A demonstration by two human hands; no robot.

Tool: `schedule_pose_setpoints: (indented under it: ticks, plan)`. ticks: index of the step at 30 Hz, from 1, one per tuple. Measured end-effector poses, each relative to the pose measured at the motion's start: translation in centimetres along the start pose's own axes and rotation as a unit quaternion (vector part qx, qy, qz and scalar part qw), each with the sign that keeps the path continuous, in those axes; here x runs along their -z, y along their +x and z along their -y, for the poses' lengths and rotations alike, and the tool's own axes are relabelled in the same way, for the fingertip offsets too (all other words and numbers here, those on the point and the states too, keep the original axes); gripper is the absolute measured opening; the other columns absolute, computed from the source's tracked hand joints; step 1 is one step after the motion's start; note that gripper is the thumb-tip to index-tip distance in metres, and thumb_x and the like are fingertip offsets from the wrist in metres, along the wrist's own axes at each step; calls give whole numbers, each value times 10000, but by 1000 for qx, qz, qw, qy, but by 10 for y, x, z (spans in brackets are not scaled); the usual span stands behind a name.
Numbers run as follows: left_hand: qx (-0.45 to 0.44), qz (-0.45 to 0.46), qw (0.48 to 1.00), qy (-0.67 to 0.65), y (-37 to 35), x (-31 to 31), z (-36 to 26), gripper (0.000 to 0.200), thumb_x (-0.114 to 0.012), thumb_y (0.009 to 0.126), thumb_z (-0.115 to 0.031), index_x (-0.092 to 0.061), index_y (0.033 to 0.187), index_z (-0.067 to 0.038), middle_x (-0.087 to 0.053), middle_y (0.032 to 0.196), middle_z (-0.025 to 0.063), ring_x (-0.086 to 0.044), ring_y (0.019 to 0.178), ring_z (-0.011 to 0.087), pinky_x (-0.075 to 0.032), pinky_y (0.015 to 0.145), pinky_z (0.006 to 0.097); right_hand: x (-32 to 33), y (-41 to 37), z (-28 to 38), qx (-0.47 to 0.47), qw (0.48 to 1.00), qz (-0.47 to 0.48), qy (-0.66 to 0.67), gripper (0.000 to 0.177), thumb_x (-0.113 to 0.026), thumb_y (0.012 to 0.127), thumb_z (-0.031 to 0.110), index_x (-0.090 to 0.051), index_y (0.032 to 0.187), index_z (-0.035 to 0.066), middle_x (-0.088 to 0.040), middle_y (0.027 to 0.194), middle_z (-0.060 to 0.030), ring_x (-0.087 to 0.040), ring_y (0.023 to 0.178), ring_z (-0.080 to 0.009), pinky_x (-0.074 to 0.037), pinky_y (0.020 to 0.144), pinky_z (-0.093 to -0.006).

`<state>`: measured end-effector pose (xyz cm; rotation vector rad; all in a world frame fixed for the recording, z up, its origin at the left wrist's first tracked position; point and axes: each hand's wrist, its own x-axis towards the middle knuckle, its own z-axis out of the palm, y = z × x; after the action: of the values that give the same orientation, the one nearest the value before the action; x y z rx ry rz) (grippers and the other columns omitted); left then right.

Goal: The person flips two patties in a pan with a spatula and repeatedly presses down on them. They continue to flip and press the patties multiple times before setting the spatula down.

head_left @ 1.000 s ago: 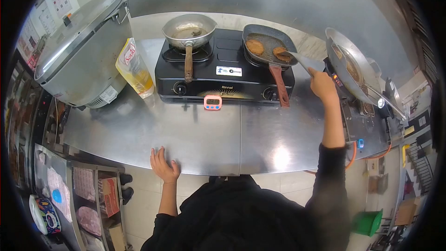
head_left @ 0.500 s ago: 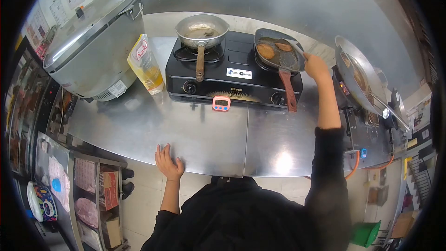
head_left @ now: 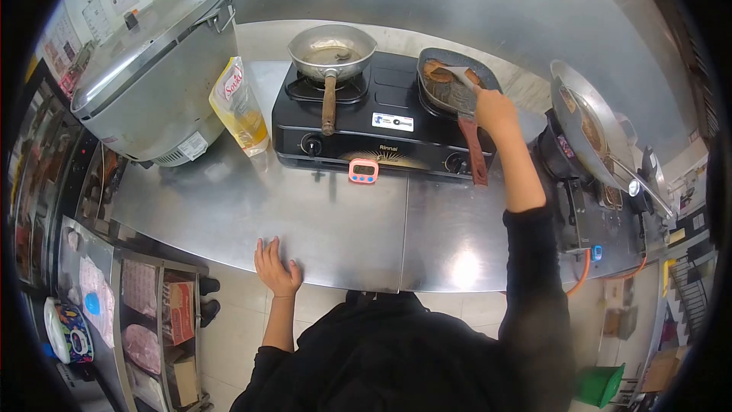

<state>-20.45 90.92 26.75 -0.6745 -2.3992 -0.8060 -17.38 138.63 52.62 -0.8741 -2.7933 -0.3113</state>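
My right hand point(head_left: 496, 112) is closed round a metal turner point(head_left: 462, 75), whose blade is over the dark frying pan point(head_left: 488, 76) on the stove's right burner. Inside the pan, brown fried pieces point(head_left: 436, 71) lie in oil near the far side. The pan's reddish-brown handle point(head_left: 474, 154) points toward me, and no hand is on it. My left hand point(head_left: 276, 268) rests on the front edge of the steel counter point(head_left: 328, 236), fingers spread and holding nothing.
A saucepan point(head_left: 331, 69) stands on the left burner of the black stove point(head_left: 343, 141). In front sits a pink timer point(head_left: 364, 171). To the left are an oil pouch point(head_left: 241, 111) and a large cooker point(head_left: 160, 69). A wok point(head_left: 579, 122) is at right.
My right hand has moved left with the turner, whose blade now reaches further into the pan. The fried pieces have shifted toward the pan's far side. My left hand stays put.
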Motion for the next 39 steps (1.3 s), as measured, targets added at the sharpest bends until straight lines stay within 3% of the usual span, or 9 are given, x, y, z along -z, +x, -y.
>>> schedule_pose_setpoints:
  ticks: [2,5,8,13,23,26,33,39]
  plan:
    - [-2,-1,1000,3,-1,0,1,541,-444,758,-322,-508,1193,-7,-544,1096,181,-383,1212,401,-274,990,516,-4,15,-1,-15,1000,6,-9,371,-491,778,79,-573,1138,120,-637,923,-204,-620,868,-371,-497,745,-461]
    - [-2,-2,1000,5,0,1,0,538,-442,761,-321,-510,1191,-4,-547,1092,180,-385,1210,402,-275,988,516,0,23,-3,-29,998,-42,26,258,-434,838,147,-628,975,47,-641,905,-224,-632,863,-379,-506,743,-455]
    - [-7,-10,1000,2,0,0,0,535,-443,761,-319,-513,1185,0,-548,1090,180,-388,1207,403,-277,985,514,-9,34,-4,-35,999,10,2,379,-478,775,63,-584,1134,124,-640,943,-187,-620,885,-362,-496,756,-463]
    - [-8,-8,1000,0,0,2,-1,530,-444,762,-315,-516,1180,3,-549,1092,179,-391,1203,405,-276,985,515,-19,20,-12,6,1000,17,-2,382,-498,766,75,-581,1136,120,-641,921,-194,-624,856,-359,-492,747,-468]
    - [-8,-5,1000,2,0,1,-1,538,-439,768,-318,-503,1194,5,-544,1094,187,-393,1195,412,-280,984,520,33,-58,-7,22,999,39,3,344,-480,782,68,-575,1110,103,-647,840,-199,-633,806,-377,-505,701,-467]
    - [-12,-2,1000,1,1,2,-1,537,-437,771,-314,-502,1194,10,-545,1086,190,-394,1193,414,-282,981,519,39,-62,-17,27,999,4,22,346,-480,780,66,-578,1109,108,-645,807,-199,-633,786,-378,-502,685,-473]
    - [-22,-3,1000,1,-1,1,1,537,-444,768,-300,-495,1198,18,-547,1089,190,-389,1196,417,-286,978,512,37,-75,-11,17,1000,26,-3,372,-473,794,78,-575,1144,151,-644,816,-193,-636,773,-365,-504,672,-463]
    - [-15,0,1000,1,0,2,0,536,-452,763,-291,-490,1202,13,-546,1100,186,-382,1204,416,-282,983,513,41,-88,-43,-32,999,38,-14,373,-495,818,108,-570,1174,192,-644,848,-192,-629,799,-365,-497,697,-463]
